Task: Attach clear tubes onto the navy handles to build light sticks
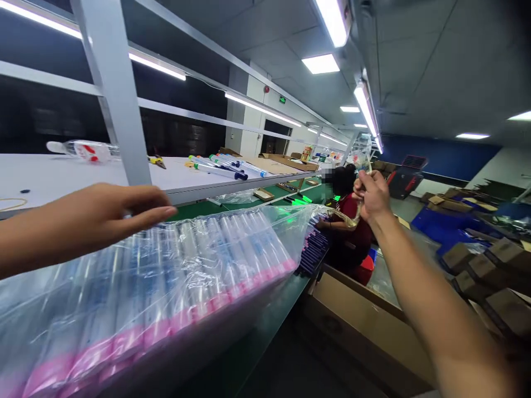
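A large clear plastic bag (199, 271) wraps a long stack of clear tubes with pink ends (215, 301) on the green bench. My right hand (373, 194) is raised at the right, its fingers closed on the twisted neck of the bag, which stretches across from the stack. Some of the film also sticks up above that fist. Over the left part of the bag hovers my left hand (128, 210), thumb and fingers apart with nothing between them. Whether its underside touches the film I cannot tell.
A co-worker in a dark red top (352, 237) sits beyond, beside a pile of dark tubes (313, 246). An open cardboard box (365, 315) stands at the lower right. The white shelf (178, 177) holds yellow-handled pliers (157, 161), several tubes and a plastic bottle (87, 150).
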Demonstrator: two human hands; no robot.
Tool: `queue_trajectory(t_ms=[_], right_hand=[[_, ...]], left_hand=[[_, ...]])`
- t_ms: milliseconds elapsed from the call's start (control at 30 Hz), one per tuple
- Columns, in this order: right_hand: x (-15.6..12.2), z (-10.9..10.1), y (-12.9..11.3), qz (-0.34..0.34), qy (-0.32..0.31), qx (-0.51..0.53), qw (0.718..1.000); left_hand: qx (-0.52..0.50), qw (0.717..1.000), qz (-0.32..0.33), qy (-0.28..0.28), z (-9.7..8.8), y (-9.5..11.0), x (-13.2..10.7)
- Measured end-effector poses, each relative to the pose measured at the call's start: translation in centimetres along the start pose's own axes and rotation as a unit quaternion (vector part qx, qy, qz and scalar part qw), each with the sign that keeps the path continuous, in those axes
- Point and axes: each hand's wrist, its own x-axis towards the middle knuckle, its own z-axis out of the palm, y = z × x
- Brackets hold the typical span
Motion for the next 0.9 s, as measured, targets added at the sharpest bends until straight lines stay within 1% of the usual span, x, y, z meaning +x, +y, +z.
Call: queue_trajectory(t_ms=[67,100,167,200,267,300,333,400,433,500,533,567,633,667,700,767,833,900], right_hand=[[0.4,1.0,-1.1,-0.028,-0.027,0.008,0.999],[0.6,1.6,-1.9,-0.041,-0.041,0.015,0.998],[0.8,2.7,-3.4,-0.063,-0.065,0.037,0.995],[0.8,3.2,-4.1,-0.074,-0.071,0.048,0.994],[0.4,3.9,-5.5,-0.096,-0.076,0.064,0.990],[0.0,4.1,-6.1,-0.108,-0.077,0.071,0.989],[-0.4,4.2,-6.7,-0.118,-0.077,0.075,0.987],[-1.5,4.1,-7.6,-0.134,-0.072,0.078,0.985],[-2.0,3.9,-8.0,-0.140,-0.071,0.076,0.985],[-2.8,3.5,-8.5,-0.148,-0.072,0.067,0.984],[-2.9,3.2,-8.4,-0.142,-0.073,0.064,0.985],[-3.0,2.8,-8.1,-0.121,-0.071,0.064,0.988],[-2.9,1.7,-6.3,-0.050,-0.054,0.069,0.995],[-2.9,0.9,-4.7,-0.010,-0.036,0.071,0.997],[-3.0,0.1,-2.7,0.026,-0.015,0.071,0.997],[-4.3,-1.9,2.5,0.071,0.036,0.071,0.994],[-7.3,-4.0,8.4,0.106,0.084,0.067,0.989],[-11.6,-6.2,13.4,0.152,0.118,0.047,0.980]], left_hand=[[0.102,0.992,0.063,-0.026,2.4,4.8,3.7],[0.120,0.988,0.099,-0.026,4.0,7.2,5.4],[0.111,0.978,0.172,-0.034,7.8,11.5,8.6],[0.095,0.974,0.205,-0.033,9.7,13.2,10.1],[0.066,0.971,0.227,-0.028,13.2,15.7,12.7],[0.057,0.972,0.226,-0.039,14.5,16.5,13.8],[0.051,0.971,0.223,-0.063,15.6,17.0,14.6],[0.041,0.962,0.233,-0.132,16.7,17.3,15.7],[0.030,0.954,0.247,-0.169,16.8,17.2,15.9],[-0.025,0.936,0.269,-0.227,16.4,16.4,15.8],[-0.066,0.927,0.271,-0.251,16.1,15.8,15.5],[-0.110,0.918,0.266,-0.274,15.8,15.2,15.1],[-0.189,0.902,0.240,-0.306,15.3,13.9,14.3],[-0.214,0.898,0.224,-0.312,15.3,13.3,14.0],[-0.233,0.896,0.209,-0.315,15.4,12.7,13.7],[-0.258,0.896,0.178,-0.314,15.8,11.4,13.2],[-0.272,0.902,0.151,-0.299,16.3,10.3,12.9],[-0.281,0.911,0.121,-0.277,16.8,9.3,12.8]])
